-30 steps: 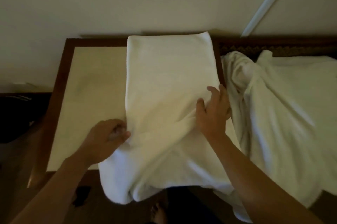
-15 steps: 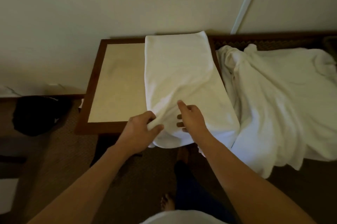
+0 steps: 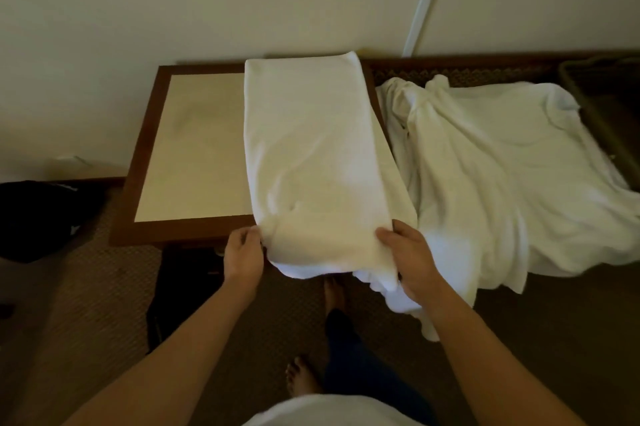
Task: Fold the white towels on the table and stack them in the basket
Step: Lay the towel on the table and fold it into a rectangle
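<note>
Towel (image 3: 311,155) lies lengthwise on table (image 3: 194,148), near end overhanging, my left hand (image 3: 243,254) and right hand (image 3: 410,257) grasping its corners; uneven lifting could skew the fold.

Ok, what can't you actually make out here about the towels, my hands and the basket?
Head view only:
- Dark basket: cut off by the right edge; inside too dim to read.
- Left hand fingertips: behind the long folded white towel.
- Right hand fingers: under that towel's corner.
- Crumpled white towel pile: count unclear, its folds overlap.
</note>
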`<state>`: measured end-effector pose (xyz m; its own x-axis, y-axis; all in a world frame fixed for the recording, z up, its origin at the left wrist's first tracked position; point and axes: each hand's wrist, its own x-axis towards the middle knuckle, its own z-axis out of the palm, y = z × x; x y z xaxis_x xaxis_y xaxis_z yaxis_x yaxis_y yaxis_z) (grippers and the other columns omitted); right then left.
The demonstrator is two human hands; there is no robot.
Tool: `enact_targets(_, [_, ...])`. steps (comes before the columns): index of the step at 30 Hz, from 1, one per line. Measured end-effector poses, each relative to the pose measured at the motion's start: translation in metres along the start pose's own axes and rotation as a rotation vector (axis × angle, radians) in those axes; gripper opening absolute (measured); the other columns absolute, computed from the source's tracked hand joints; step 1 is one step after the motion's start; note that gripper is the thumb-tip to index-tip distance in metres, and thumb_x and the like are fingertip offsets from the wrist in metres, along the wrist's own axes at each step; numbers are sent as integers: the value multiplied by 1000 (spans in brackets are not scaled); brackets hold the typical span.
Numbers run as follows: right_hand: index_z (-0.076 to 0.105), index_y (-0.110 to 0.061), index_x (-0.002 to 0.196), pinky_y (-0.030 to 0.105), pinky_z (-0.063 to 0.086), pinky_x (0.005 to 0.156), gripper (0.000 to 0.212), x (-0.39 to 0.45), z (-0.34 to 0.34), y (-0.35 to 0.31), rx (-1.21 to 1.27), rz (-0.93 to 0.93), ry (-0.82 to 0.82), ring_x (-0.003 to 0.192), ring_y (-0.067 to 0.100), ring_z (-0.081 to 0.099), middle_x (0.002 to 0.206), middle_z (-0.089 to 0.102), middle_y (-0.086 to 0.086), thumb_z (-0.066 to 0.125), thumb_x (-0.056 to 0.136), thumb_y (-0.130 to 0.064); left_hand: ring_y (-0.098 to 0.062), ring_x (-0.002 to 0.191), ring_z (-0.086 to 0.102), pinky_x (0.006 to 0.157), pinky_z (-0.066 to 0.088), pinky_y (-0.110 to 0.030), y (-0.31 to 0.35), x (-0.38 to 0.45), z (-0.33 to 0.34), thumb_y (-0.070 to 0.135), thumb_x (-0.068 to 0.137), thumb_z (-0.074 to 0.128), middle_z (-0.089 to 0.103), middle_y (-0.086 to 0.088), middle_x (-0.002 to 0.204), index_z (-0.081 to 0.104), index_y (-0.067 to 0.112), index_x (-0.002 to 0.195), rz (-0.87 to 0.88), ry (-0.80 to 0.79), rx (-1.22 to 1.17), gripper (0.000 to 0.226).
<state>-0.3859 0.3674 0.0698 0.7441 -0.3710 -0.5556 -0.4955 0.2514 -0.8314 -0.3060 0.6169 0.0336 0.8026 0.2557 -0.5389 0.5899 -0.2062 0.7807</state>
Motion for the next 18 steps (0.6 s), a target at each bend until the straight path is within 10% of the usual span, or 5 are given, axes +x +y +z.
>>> enact_targets(4, [77, -19, 84, 43, 58, 83, 26, 10, -31, 13, -62, -20, 90, 89, 29, 71, 93, 77, 7, 60, 99, -9, -29, 126, 52, 104, 43, -50, -12, 34, 10, 45, 105, 48, 53, -3, 143, 49, 20, 144, -253, -56, -118, 47])
enact_targets(11, [64, -7, 92, 34, 46, 77, 19, 42, -38, 24, -293, 21, 36, 88, 24, 61, 94, 65, 7, 57, 101, -22, -28, 105, 69, 84, 56, -43, -11, 28, -1, 39, 104, 55, 75, -7, 112, 67, 20, 114, -245, -216, -266, 25])
enact_targets(18, [73, -10, 106, 23, 55, 83, 25, 45, -20, 20, -257, -105, -20, 94, 11, 68, 103, 75, 4, 58, 104, -30, -22, 119, 66, 105, 48, -46, -4, 27, -19, 44, 107, 45, 73, -2, 125, 69, 21, 129, -261, -447, -319, 40])
